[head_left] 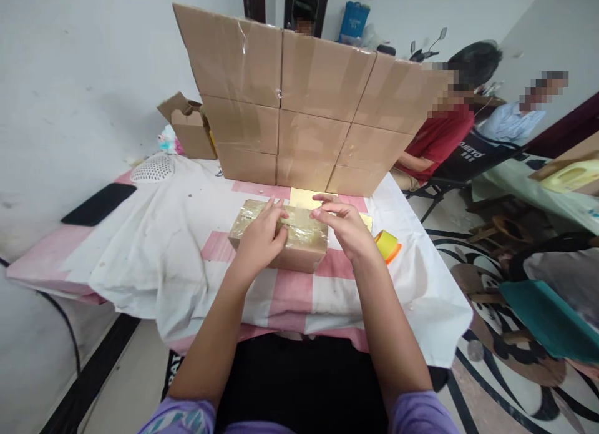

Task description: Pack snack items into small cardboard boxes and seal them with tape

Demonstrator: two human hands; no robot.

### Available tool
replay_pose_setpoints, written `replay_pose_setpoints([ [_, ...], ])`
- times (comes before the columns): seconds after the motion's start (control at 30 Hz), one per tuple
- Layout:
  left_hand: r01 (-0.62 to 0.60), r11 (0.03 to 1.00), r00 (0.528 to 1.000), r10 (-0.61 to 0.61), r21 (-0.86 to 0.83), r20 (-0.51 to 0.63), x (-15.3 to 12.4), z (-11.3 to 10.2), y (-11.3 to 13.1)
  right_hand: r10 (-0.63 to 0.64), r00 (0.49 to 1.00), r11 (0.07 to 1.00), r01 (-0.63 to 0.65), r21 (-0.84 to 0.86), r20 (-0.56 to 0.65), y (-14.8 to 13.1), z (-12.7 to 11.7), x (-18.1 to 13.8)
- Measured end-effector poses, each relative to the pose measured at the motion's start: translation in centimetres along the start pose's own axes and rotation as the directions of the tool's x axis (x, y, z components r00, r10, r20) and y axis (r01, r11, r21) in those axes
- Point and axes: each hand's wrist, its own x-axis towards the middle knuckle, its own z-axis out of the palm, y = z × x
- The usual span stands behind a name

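- Left hand (262,231), centre of frame: fingers are laid spread over the left half of the box top; apparently so placed to steady it.
- Cardboard box (299,256), centre of frame: laid with a long side toward the wearer; shiny tape is seen across the top, which is presumably turned upward for access by both hands.
- Box stack (313,78), upper centre: arranged three by three, perhaps stood back so that working room is left in front.
- Right hand (346,228), right of centre: held apart from the left, at the box's right end, thumb and forefinger drawn close; whether film is pinched between them cannot be told.
- Tape roll (386,243), beside the right forearm: probably placed for easy reach.
- Surface: a dark, phone-like slab (99,204) and white perforated cover (153,170) are noted at left, an open carton (194,139) at upper left; all borne on pink-and-white cloth (292,290).
- Room: pale wall (93,59) at left; red-shirted person (442,140) seated at upper right; patterned floor (496,328) at lower right.
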Motion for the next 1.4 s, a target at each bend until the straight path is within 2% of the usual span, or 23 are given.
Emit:
replay_pose_setpoints([
  [0.1,-0.012,1.000,1.000,0.011,-0.024,-0.018,0.0,0.0,-0.1,0.021,0.998,0.999,-0.023,0.041,0.053,-0.3,0.4,-0.4],
  [0.23,-0.043,0.998,0.998,0.041,-0.041,-0.044,-0.3,0.0,-0.2,0.058,0.998,0.998,-0.058,0.005,0.035,0.4,0.8,-0.1],
  [0.4,-0.068,0.994,0.978,0.048,-0.091,-0.205,-0.7,0.2,-0.3,-0.021,0.999,0.990,0.027,-0.139,0.043,1.5,1.1,0.2],
  [0.53,-0.083,0.996,0.934,0.061,-0.046,-0.352,-0.9,0.1,-0.8,-0.072,0.997,0.968,0.073,-0.240,0.013,1.1,1.3,-0.1],
  [0.6,-0.092,0.996,0.921,0.081,-0.012,-0.382,-1.0,0.0,-1.0,-0.081,0.997,0.968,0.083,-0.236,0.018,0.6,1.4,-0.3],
  [0.8,-0.161,0.981,0.943,0.185,0.107,-0.276,-1.2,0.5,-1.2,-0.091,0.994,0.987,0.098,-0.129,0.063,0.0,1.3,-0.2],
  [0.87,-0.084,0.985,0.944,0.126,0.148,-0.304,-1.2,1.1,-1.0,-0.091,0.995,0.980,0.098,-0.172,0.047,0.6,1.1,0.1],
  [0.97,0.081,0.987,0.911,-0.018,0.136,-0.413,-1.5,2.0,-0.9,-0.083,0.996,0.942,0.074,-0.326,-0.013,2.1,0.6,0.7],
  [1.03,0.106,0.986,0.898,-0.041,0.125,-0.438,-1.9,2.3,-1.0,-0.074,0.996,0.909,0.046,-0.415,-0.051,3.1,0.3,1.1],
  [1.17,0.037,0.983,0.914,0.040,0.181,-0.403,-2.7,2.5,-1.1,-0.055,0.996,0.873,0.015,-0.487,-0.069,4.5,0.3,1.6],
  [1.3,-0.088,0.964,0.935,0.168,0.252,-0.313,-3.4,2.6,-1.4,-0.054,0.998,0.886,0.030,-0.463,-0.040,4.9,0.4,1.9],
  [1.4,-0.131,0.949,0.933,0.216,0.287,-0.288,-3.8,2.8,-1.8,-0.059,0.998,0.890,0.040,-0.455,-0.027,4.9,0.4,2.0],
])
